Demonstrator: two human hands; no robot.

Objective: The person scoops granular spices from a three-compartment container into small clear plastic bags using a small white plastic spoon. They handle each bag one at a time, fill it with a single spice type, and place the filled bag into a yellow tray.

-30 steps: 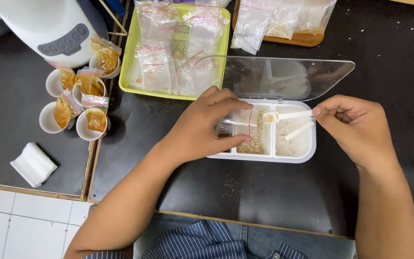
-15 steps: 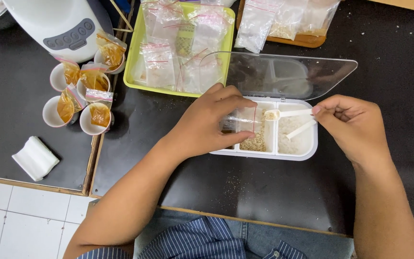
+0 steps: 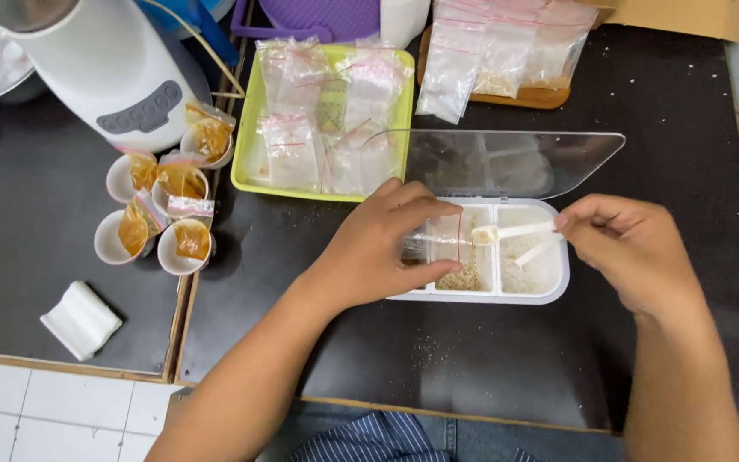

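My left hand (image 3: 378, 252) holds a small clear zip bag (image 3: 440, 241) with a red seal line, its mouth turned to the right over a white divided box (image 3: 562, 282). My right hand (image 3: 630, 248) pinches the handle of a small white spoon (image 3: 511, 231) whose bowl sits at the bag's mouth. A second white spoon (image 3: 538, 251) lies in the right compartment on pale grains. Brownish grains fill the middle compartment. The box's clear lid (image 3: 515, 162) stands open behind it.
A yellow-green tray (image 3: 247, 158) with several filled zip bags lies behind the box. More bags rest on a wooden board (image 3: 528, 96). Several white cups (image 3: 177, 252) with amber bags stand left, by a white appliance (image 3: 113, 73) and a folded white cloth (image 3: 80, 320).
The spoon's bowl has come up to the bag's mouth. The view has shifted slightly; both hands stay over the box.
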